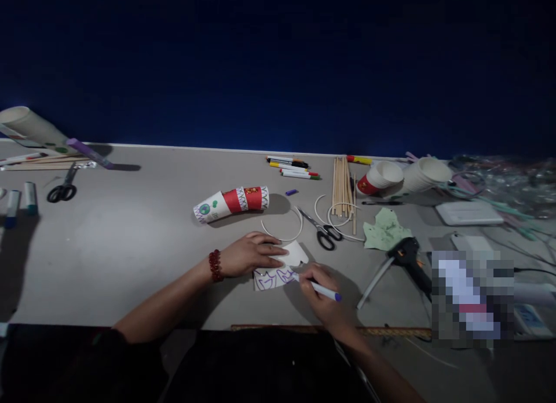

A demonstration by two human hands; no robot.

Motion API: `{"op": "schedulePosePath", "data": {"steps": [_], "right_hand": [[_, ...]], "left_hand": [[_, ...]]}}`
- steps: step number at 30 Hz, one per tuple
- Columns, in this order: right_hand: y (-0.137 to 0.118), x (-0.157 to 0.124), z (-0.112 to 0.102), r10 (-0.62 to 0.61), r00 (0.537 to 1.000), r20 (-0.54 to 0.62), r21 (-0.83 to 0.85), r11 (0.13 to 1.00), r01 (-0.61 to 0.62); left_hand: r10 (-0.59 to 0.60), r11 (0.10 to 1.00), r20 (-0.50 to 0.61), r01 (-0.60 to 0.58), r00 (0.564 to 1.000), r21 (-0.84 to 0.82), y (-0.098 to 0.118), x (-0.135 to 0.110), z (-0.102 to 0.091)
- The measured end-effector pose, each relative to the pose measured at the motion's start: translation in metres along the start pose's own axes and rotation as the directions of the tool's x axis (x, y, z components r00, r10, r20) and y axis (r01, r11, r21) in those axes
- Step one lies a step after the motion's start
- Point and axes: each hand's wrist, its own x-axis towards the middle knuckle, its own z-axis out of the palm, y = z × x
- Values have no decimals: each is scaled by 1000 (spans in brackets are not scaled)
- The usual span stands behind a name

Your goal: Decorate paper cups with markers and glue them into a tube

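Observation:
My left hand (252, 253) lies flat, fingers stretched out, pressing down a small white paper piece (278, 270) with purple marks on it. A red bead bracelet is on that wrist. My right hand (319, 293) is closed round a purple marker (319, 288) whose tip touches the paper's right part. The paper rests on the grey table (130, 246) near its front edge.
Stacked decorated paper cups (232, 202) lie on their side behind the hands. Scissors (324, 229), white wire loops (282, 232), wooden sticks (343, 186), markers (293, 167), cups (382, 178), a green paper scrap (384, 230) and a glue gun (403, 258) lie right. Another pair of scissors (63, 189) lies far left.

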Motion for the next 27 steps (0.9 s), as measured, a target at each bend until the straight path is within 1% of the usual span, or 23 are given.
{"op": "schedulePosePath", "data": {"steps": [5,9,14,18,23,27], "right_hand": [[-4,3,-1,-32,999,-4,-5,999,32],[-4,3,-1,-45,999,-16,-6,999,45],[-5,3,-1,-43,999,-22,-20,999,42],[-5,3,-1,-43,999,-8,-23,999,43],[-1,1,-2,-44,998,34,-43,998,46],[3,-3,0,-65,997,41,-47,997,67]], "left_hand": [[-27,1000,25,28,999,-10,1,1,-1],[-26,1000,26,27,999,-8,1,0,0],[-35,999,29,35,999,-15,1,0,-1],[-22,1000,14,23,1000,-20,1,0,-1],[-31,999,23,32,999,-28,1,0,-1],[-21,999,1,21,1000,-31,1,0,-1]]}}
